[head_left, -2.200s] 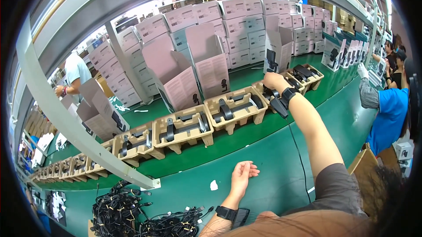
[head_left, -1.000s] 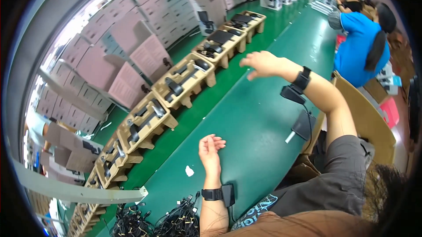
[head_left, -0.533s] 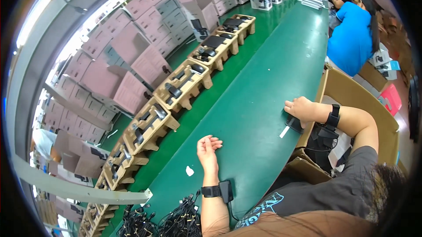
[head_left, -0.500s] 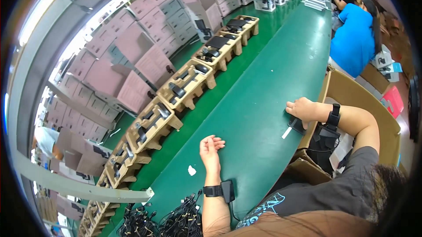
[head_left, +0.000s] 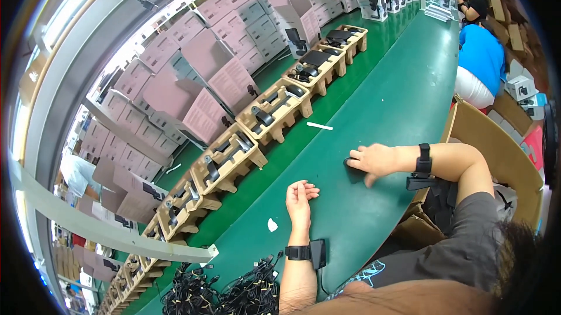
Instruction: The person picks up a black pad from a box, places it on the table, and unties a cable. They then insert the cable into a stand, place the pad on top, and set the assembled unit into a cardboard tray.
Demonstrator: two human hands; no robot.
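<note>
My left hand (head_left: 301, 197) rests palm up on the green table (head_left: 397, 104), fingers loosely curled and empty. My right hand (head_left: 371, 159) lies palm down further right on the table, its fingers over a small black part (head_left: 349, 162) that shows only at the fingertips. Both wrists wear black bands. Beyond the hands runs a row of cardboard trays (head_left: 274, 113) with black devices in them.
A white strip (head_left: 319, 125) and a white scrap (head_left: 272, 225) lie on the table. A heap of black cables (head_left: 228, 291) sits at the near left. An open cardboard box (head_left: 497, 151) stands at my right. Pink cartons (head_left: 201, 81) line the far side. A person in blue (head_left: 482, 58) works further along.
My right hand came back from the trays to the box edge, then moved left onto the table over the black part. My left hand has stayed in place, palm up.
</note>
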